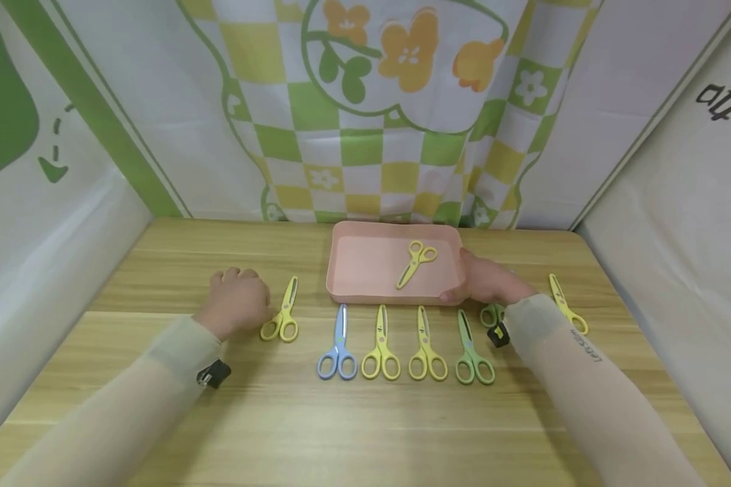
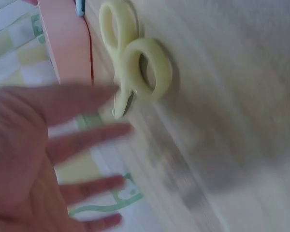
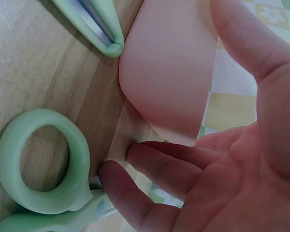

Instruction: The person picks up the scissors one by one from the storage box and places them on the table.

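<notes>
My left hand (image 1: 237, 302) hovers just left of a pair of yellow scissors (image 1: 285, 318); the left wrist view shows its fingers spread, with the thumb near these scissors (image 2: 130, 67). At the right front corner of the pink tray (image 1: 365, 297), my right hand (image 1: 484, 279) has its thumb by the front rim and its fingers along the side, loosely extended. Another yellow pair of scissors (image 1: 417, 262) lies inside the tray. Green scissors (image 3: 77, 164) lie beside the right fingertips, partly hidden by the wrist in the head view.
In front of the tray stand in a row blue scissors (image 1: 338, 345), two yellow scissors (image 1: 381, 346) and green scissors (image 1: 468, 352). More yellow scissors (image 1: 565, 303) lie beyond the right wrist. A patterned curtain (image 1: 365, 149) hangs behind the wooden table (image 1: 341, 433).
</notes>
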A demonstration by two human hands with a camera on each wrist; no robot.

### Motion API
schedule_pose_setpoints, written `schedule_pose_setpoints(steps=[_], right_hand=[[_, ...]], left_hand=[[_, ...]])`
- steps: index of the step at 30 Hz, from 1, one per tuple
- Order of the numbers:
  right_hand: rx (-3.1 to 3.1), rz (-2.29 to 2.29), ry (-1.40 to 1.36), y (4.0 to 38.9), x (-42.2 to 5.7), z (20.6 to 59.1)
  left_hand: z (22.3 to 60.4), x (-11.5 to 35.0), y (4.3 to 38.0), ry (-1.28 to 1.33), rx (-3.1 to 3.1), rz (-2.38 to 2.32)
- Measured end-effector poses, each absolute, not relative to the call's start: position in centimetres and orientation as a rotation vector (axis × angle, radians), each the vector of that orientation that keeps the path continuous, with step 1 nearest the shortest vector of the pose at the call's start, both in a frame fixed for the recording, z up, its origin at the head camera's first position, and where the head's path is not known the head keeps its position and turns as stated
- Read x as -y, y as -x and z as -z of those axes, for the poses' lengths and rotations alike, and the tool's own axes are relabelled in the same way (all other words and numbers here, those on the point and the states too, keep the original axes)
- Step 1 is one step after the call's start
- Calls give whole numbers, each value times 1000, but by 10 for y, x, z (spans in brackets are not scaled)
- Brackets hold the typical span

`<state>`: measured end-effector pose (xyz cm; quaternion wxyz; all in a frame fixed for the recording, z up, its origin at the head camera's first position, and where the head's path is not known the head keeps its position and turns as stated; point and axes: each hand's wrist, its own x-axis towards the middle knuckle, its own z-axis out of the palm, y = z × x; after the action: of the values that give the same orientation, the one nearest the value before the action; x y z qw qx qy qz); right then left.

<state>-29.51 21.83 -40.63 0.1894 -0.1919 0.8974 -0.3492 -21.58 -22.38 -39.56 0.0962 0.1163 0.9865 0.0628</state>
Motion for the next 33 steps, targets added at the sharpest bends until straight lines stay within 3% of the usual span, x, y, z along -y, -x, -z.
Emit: schedule_pose_setpoints(steps=[6, 33], right_hand=[[-2511, 1016, 566, 296, -218, 406], [-2530, 1006, 564, 294, -218, 407]], left_hand=[[404, 223, 219, -541, -2874, -170], [401, 187, 215, -522, -2844, -181]])
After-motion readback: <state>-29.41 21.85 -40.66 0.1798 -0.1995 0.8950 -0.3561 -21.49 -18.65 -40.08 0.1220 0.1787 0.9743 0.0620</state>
